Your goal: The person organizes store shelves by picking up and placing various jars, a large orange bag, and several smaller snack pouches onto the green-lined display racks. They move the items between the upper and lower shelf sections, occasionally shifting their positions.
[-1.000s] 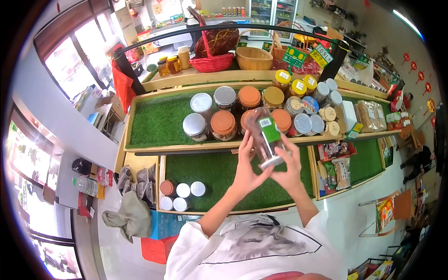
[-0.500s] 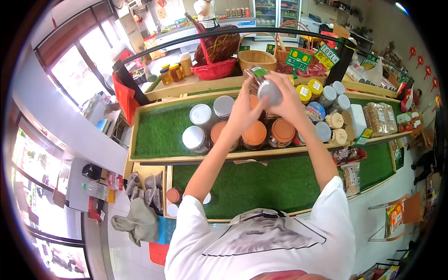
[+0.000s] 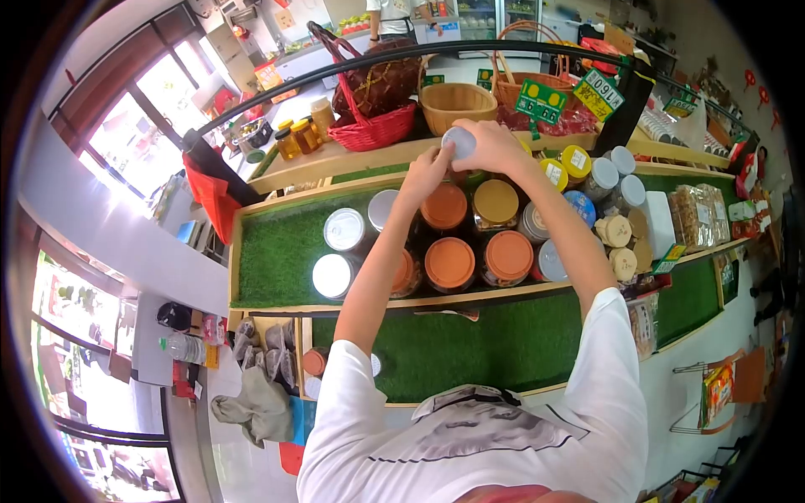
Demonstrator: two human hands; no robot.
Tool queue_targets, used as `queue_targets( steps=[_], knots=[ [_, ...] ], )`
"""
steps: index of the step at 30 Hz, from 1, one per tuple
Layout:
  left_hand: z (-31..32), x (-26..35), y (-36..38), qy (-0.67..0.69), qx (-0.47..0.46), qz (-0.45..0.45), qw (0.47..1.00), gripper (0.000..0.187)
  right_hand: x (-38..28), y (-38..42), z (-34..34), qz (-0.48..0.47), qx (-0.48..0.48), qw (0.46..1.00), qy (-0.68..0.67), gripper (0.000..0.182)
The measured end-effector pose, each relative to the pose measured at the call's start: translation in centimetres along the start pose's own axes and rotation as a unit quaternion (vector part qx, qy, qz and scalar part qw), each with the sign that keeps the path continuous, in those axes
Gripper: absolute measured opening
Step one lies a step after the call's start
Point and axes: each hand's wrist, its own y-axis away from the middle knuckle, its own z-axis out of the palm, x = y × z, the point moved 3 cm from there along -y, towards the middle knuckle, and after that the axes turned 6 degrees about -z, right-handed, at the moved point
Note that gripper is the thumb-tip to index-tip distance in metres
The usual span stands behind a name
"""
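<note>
Both hands are at a jar with a silver-white lid (image 3: 459, 145), at the back of the upper shelf and lid up; its body is mostly hidden. My right hand (image 3: 495, 147) curls round its right side. The fingers of my left hand (image 3: 426, 173) press against the left edge of the lid. Just in front stand an orange-lidded jar (image 3: 444, 206) and a gold-lidded jar (image 3: 495, 202). Two more orange-lidded jars (image 3: 450, 262) (image 3: 508, 256) are in the front row, and white-lidded jars (image 3: 345, 229) stand left of my left forearm.
Green turf lines the wooden shelf (image 3: 277, 251) and the lower tier (image 3: 470, 356). Behind are a red basket (image 3: 373, 127), a tan basket (image 3: 458, 107) and a black rail (image 3: 402, 55). Yellow-lidded jars (image 3: 575, 160) and bagged goods (image 3: 700, 214) fill the right. A person (image 3: 394, 18) stands beyond.
The jar, held up and tilted before, is now lower and upright behind the orange-lidded and gold-lidded jars. Both hands have moved with it, and the camera view has shifted a little.
</note>
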Motion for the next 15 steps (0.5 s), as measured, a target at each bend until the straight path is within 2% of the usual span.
queue_targets(
  steps=[1, 4, 7, 8, 10, 13, 15],
  knots=[
    [0.2, 0.0, -0.1, -0.068, 0.009, -0.002, 0.998, 0.069, 0.6, -0.3, 0.3, 0.005, -0.013, 1.000, -0.012, 0.079],
    [0.9, -1.0, -1.1, -0.138, 0.013, -0.011, 0.990, 0.070, 1.0, -0.4, 0.3, 0.056, -0.073, 0.996, -0.002, 0.079],
    [1.1, -1.0, -0.9, -0.164, 0.044, 0.013, 0.985, 0.071, 1.1, -0.6, 0.9, 0.010, -0.042, 0.998, 0.051, 0.080],
    [1.2, -1.3, -0.8, -0.173, 0.042, 0.018, 0.984, 0.071, 0.7, -0.7, 0.7, 0.031, -0.059, 0.997, 0.039, 0.080],
    [0.8, -1.1, -0.7, -0.183, 0.007, -0.031, 0.983, 0.073, -0.4, -0.6, -0.3, 0.069, -0.093, 0.993, 0.018, 0.081],
    [0.7, 0.4, 0.6, -0.193, 0.003, -0.038, 0.980, 0.076, -0.9, -1.2, -0.7, 0.038, -0.088, 0.995, 0.040, 0.083],
    [1.1, -0.7, 0.0, -0.187, 0.009, -0.047, 0.981, 0.075, -1.7, -0.9, -1.4, 0.054, -0.082, 0.994, 0.050, 0.083]
  ],
)
